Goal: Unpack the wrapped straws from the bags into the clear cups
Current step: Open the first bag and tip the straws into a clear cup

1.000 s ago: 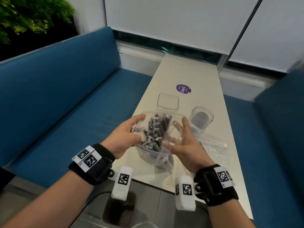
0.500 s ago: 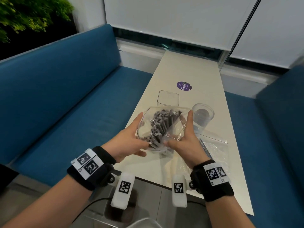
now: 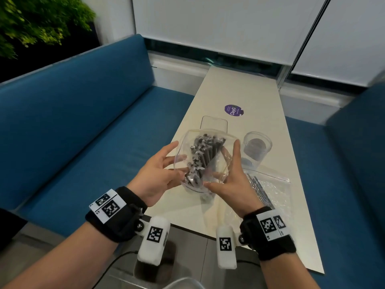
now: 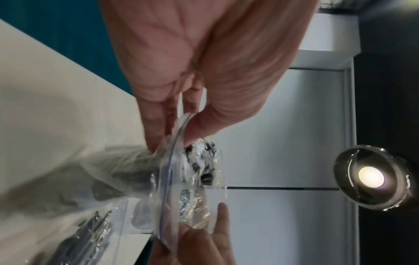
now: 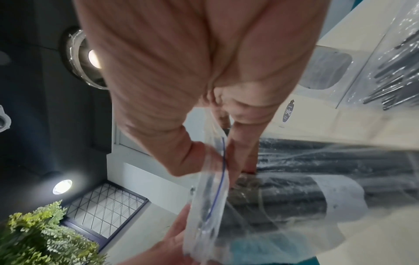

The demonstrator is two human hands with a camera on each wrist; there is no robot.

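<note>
Both of our hands, left hand [image 3: 155, 178] and right hand [image 3: 231, 180], pinch the mouth of the open bag [image 3: 205, 161] at frame centre, thumbs outside, fingers curled in. We risk its wrapped straws [image 3: 203, 157] tipping onto the worktop [image 3: 245, 88], missing the clear cup [image 3: 257, 148] right of centre.

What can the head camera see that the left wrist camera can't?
Only the head view shows the clear cup standing on the table, the purple sticker, the blue bench and both wristbands. Only the left wrist view shows the ceiling lamp and the bag's blue zip line close up. Both show the left hand and right hand holding the open bag of wrapped straws, and a second bag lying on the table.
</note>
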